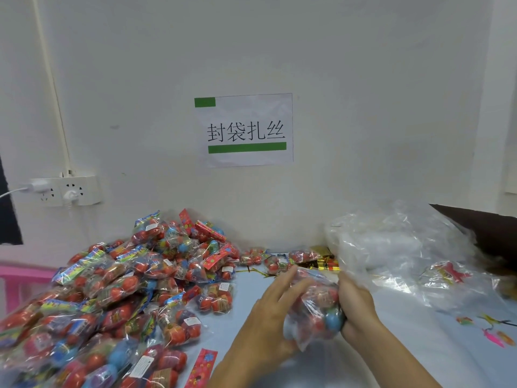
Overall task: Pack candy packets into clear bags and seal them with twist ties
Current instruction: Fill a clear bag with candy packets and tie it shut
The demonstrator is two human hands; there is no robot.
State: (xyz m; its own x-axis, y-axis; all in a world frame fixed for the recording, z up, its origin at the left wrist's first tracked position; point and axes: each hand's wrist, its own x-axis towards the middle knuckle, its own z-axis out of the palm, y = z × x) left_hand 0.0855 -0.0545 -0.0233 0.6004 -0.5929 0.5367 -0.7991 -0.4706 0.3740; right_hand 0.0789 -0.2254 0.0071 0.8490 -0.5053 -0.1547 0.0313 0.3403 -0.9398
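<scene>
Two bare hands meet near the lower middle of the view over a pale blue surface (405, 345); between them sits a clear bag (313, 309) stuffed with red and blue candy balls; the right hand (356, 306) has its grip curled round the bag's right side, fingers wrapped beneath it and thumb side against the plastic; the left hand (277, 306) lies against the bag's left side with its fingers nearly straight and spread, pointing up and to the right, touching the plastic rather than clenching it; the bag is held just above the surface, tilted, its loose end trailing down toward the person.

Left of the hands a large heap of candy packets (117, 292) covers the surface, reaching back to the wall; a few stray packets (275, 263) lie behind the hands near the wall; a red printed strip (202, 368) lies flat on the surface beside the left forearm; thin gold twist ties (256, 271) lie near the stray packets, and a bundle of gold foil pieces (326, 261) sits just beyond the bag.

To the right a crumpled pile of clear plastic bags (397, 247) rests by the wall; above, a paper sign (246, 130) with green bars is stuck to the white wall; a white power strip (65, 190) with plugs hangs at the left; a pink basket (19, 281) shows at the left edge.
</scene>
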